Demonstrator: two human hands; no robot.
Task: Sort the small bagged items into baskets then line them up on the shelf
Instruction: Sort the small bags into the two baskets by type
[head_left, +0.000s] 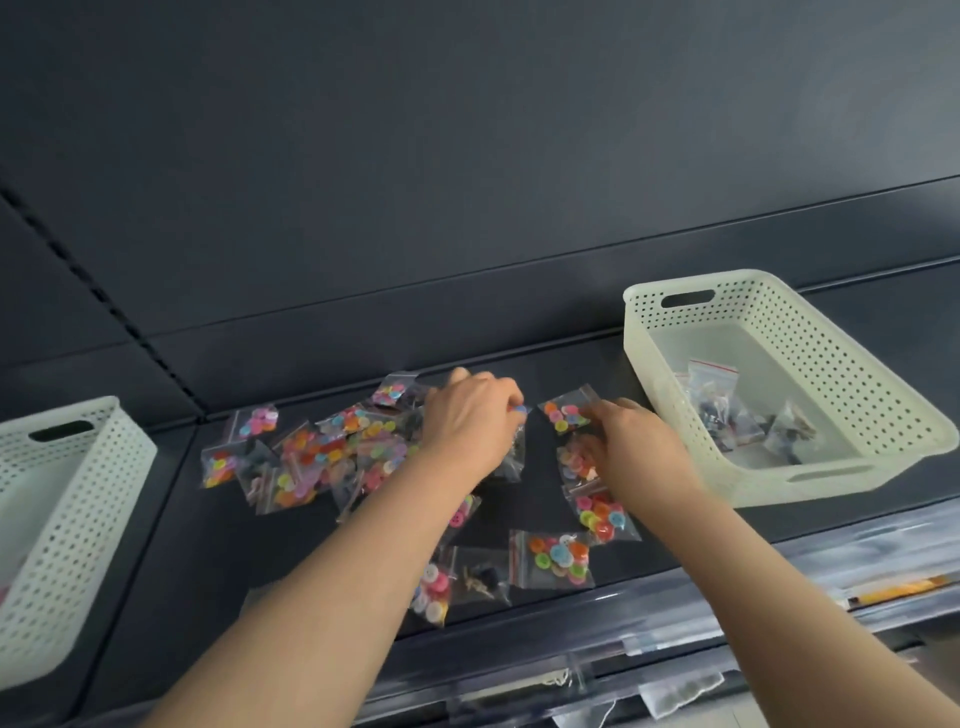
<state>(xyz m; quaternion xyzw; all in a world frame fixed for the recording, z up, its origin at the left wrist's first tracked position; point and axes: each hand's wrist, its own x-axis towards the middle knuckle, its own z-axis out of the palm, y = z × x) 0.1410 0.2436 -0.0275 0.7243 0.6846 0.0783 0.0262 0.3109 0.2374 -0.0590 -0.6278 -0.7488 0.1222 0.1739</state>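
We are midway through the sort. The pile of small bags (337, 452) lies spread on the dark shelf (156, 597) across the middle of the frame, most holding bright buttons and a few holding dark pieces. Our left hand (470, 415) is curled down over the pile's right end with its fingertips hidden behind the knuckles, so we cannot tell whether it grips anything. Our right hand (631, 441), just right of centre, pinches the edge of a button bag (563, 413). The cream basket (701, 278) at the right of the frame holds several bags of dark pieces; the second basket (67, 519) at the left edge shows little of its inside. To do this well, we judge, we should take one bag at a time by its sealed edge, read its contents through the plastic, and keep button bags out of the cream basket. The bags overlap and look slippery, so a neighbour may drag along; lifting straight up should shed it.
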